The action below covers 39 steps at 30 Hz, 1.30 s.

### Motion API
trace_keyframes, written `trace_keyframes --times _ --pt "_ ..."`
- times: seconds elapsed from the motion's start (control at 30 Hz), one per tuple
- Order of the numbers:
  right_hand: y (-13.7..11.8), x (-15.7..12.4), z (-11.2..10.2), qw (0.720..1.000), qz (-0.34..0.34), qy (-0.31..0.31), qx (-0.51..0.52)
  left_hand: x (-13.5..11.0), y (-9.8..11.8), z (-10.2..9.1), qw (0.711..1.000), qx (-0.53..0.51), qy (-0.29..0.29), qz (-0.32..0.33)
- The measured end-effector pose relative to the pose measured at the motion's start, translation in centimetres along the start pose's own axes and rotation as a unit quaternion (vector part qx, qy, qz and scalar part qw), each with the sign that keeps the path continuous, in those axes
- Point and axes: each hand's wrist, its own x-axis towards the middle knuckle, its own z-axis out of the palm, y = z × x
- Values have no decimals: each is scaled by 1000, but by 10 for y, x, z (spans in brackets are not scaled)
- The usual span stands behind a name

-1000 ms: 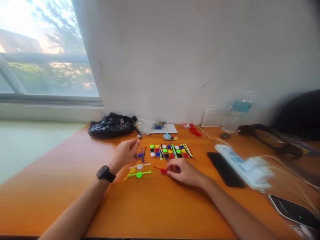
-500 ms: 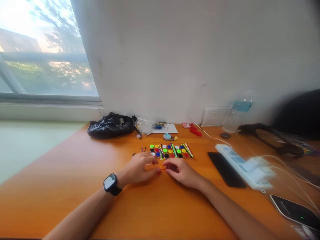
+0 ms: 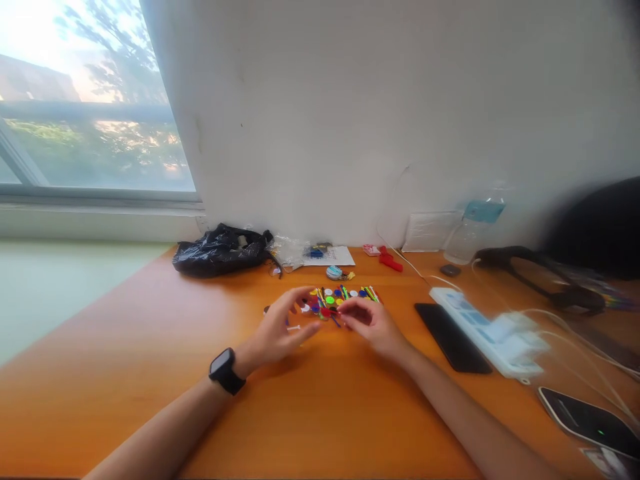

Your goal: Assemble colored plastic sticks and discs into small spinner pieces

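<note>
Count: one red disc piece (image 3: 325,312), between the two hands, in front of the grouped coloured discs (image 3: 330,301) on the table (image 3: 320,413); discs partly hidden, total not readable. Right hand (image 3: 373,325): thumb and fingertips pinched on the piece's right end. Left hand (image 3: 277,327): thumb and fingers spread apart, one white piece (image 3: 294,327) just beyond the thumb. Red piece's long axis runs roughly left-right, disc toward left; pointed end cannot be made out. Containers: one black bag (image 3: 220,253), one clear bottle (image 3: 463,250); contents of both unclear.
</note>
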Motion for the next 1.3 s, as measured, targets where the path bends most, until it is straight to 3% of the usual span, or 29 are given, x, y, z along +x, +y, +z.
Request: trace_keyframes --times 0.1,0.23,0.33,0.43,0.63,0.73,0.9,1.03,1.1,1.2,1.3 --pt "-1 3 -4 998 12 39 52 2 6 1 986 -136 44 -88" --pt "-5 1 2 998 -28 46 36 4 17 6 953 -249 -12 -172" --pt "-6 -2 9 997 -67 30 -4 3 21 12 938 -289 -43 -189" --pt "-6 -4 12 995 -96 15 -30 3 16 16 931 -306 -29 -196" --pt "-12 -6 13 994 -100 -1 -45 4 11 11 928 -308 -29 -210" --pt "-18 -8 12 994 -95 22 -51 4 15 8 934 -288 -31 -207" --pt "-24 -8 7 997 -26 43 54 6 20 7 937 -282 -9 -205" --pt "-29 -6 9 981 50 39 181 6 22 7 938 -276 9 -207" --pt "-31 -7 10 966 99 1 240 6 23 7 941 -264 21 -212" --pt "-35 -10 6 926 163 -111 323 7 23 6 944 -247 35 -215" --pt "-37 -10 -1 909 170 -114 363 6 23 6 943 -244 31 -223"
